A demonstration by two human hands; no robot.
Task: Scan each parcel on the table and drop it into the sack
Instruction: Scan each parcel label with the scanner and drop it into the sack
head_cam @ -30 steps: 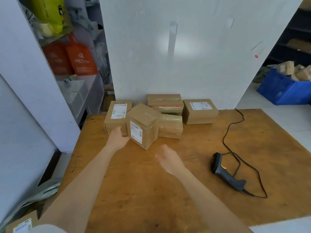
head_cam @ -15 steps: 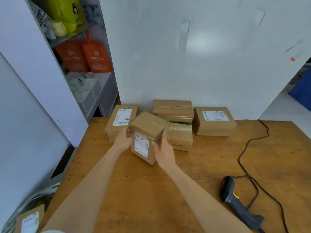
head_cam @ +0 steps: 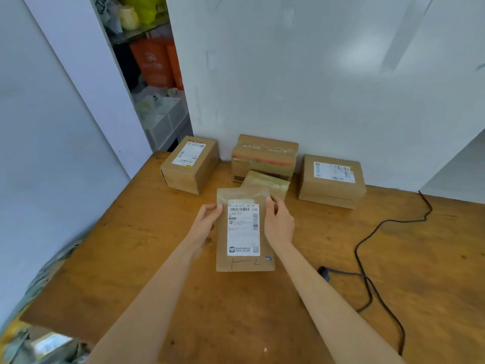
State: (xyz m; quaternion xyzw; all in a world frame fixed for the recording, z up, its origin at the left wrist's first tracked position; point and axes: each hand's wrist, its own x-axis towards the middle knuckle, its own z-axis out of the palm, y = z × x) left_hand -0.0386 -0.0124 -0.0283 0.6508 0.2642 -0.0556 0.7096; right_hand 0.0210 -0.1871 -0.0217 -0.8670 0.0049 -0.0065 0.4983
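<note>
- Holding a flat brown parcel (head_cam: 244,264) label-up, the left grip (head_cam: 207,219) pinches its upper left edge, and the right grip (head_cam: 278,222) clasps the upper right edge.
- The parcel lies between the two grips, low over the bench (head_cam: 131,258); I cannot tell whether its near end rests on the wood.
- It looks light and fairly stiff. Glossy tape crosses its far end and is probably slick, so the bare cardboard side edges seem the surer hold.
- One grip could likely carry it alone, freeing the other for the scanner (head_cam: 324,273), which sits just right of the right forearm, half hidden.
- Four more parcels (head_cam: 191,164) wait beyond both grips.
</note>
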